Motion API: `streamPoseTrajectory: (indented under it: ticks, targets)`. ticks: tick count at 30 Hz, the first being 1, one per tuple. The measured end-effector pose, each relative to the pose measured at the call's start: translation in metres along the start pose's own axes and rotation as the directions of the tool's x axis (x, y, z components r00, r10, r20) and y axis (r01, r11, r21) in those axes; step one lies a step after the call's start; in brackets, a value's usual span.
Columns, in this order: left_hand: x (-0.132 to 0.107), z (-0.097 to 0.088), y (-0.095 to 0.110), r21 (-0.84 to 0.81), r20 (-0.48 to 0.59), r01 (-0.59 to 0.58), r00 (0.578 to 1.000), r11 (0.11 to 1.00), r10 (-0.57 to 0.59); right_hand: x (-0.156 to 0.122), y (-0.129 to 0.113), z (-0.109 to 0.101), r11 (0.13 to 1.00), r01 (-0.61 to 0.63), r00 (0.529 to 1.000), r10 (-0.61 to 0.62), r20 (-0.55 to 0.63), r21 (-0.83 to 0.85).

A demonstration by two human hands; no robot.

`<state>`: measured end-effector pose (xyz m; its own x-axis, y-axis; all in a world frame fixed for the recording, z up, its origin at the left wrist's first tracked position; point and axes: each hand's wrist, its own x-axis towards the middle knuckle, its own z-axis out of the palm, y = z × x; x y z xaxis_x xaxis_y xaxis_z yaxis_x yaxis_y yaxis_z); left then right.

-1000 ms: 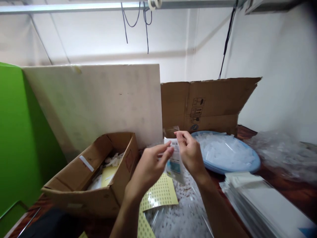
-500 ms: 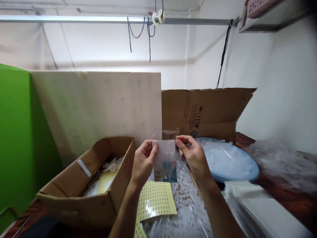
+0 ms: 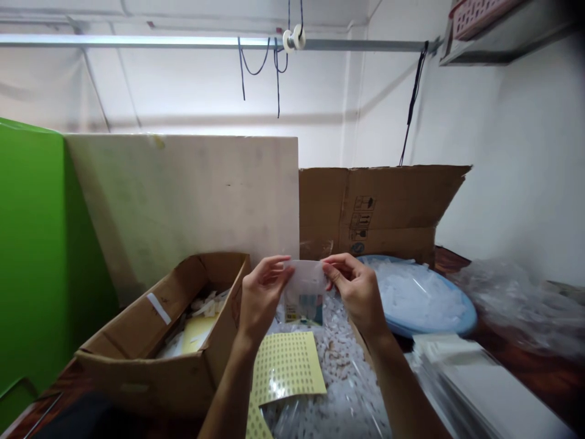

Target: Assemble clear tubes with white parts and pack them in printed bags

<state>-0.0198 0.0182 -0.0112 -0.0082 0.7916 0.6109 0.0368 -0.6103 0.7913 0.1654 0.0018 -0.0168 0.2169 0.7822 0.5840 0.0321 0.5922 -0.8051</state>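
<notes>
Fingers [image 3: 286, 275] of the left hand [image 3: 261, 300] pinch one side of a small printed packet [image 3: 304, 288] near its top. The right hand [image 3: 359, 294] pinches the other side. The packet hangs between both hands. A yellow sheet [image 3: 292, 363] lies below, a brown box [image 3: 150, 384] sits left, a blue tub [image 3: 469, 320] right.

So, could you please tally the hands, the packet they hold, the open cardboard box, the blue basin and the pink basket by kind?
Left hand and right hand: 2
Held packet: 1
Open cardboard box: 1
Blue basin: 1
Pink basket: 1
Total: 6
</notes>
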Motion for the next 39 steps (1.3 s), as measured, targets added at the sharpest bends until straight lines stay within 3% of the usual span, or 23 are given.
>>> streamPoseTrajectory:
  ticks: [4,6,9,12,15,18,23,30,39]
  targets:
    - [0.002,-0.003,-0.003,0.114,-0.099,-0.097,0.989,0.989,0.109,-0.001,0.0,-0.001,1.0,-0.016,1.0,0.016,-0.007,-0.01]
    - [0.002,-0.004,-0.003,0.141,-0.141,-0.09,0.984,0.986,0.11,-0.001,0.0,-0.001,1.0,-0.007,1.0,0.007,0.019,-0.002]
    - [0.002,-0.002,-0.003,-0.003,-0.154,0.048,0.987,0.999,-0.048,-0.002,0.002,0.001,0.998,0.062,0.998,-0.062,0.017,-0.003]
    - [0.002,0.001,-0.003,-0.237,-0.064,0.176,0.979,0.956,-0.196,-0.002,0.003,0.002,0.988,0.155,0.988,-0.154,-0.026,0.006]
    - [0.003,0.002,-0.005,-0.334,-0.003,0.191,0.979,0.923,-0.204,0.0,0.003,0.0,0.978,0.208,0.978,-0.207,-0.019,0.035]
    - [0.003,0.002,-0.009,-0.32,-0.042,0.14,0.986,0.937,-0.162,0.002,0.006,-0.003,0.975,0.221,0.975,-0.221,-0.021,0.009]
    - [0.002,0.008,-0.009,-0.332,-0.112,0.116,0.98,0.936,-0.162,0.005,0.021,-0.005,0.985,0.124,0.991,-0.117,-0.06,0.119]
    - [-0.001,0.015,-0.007,-0.356,-0.143,0.061,0.982,0.933,-0.119,0.004,0.022,-0.004,0.918,-0.149,0.987,0.113,0.118,0.368]
    - [-0.003,0.025,-0.009,-0.445,-0.138,0.049,0.983,0.894,-0.122,0.004,0.027,0.001,0.931,-0.051,0.997,0.07,-0.041,0.362]
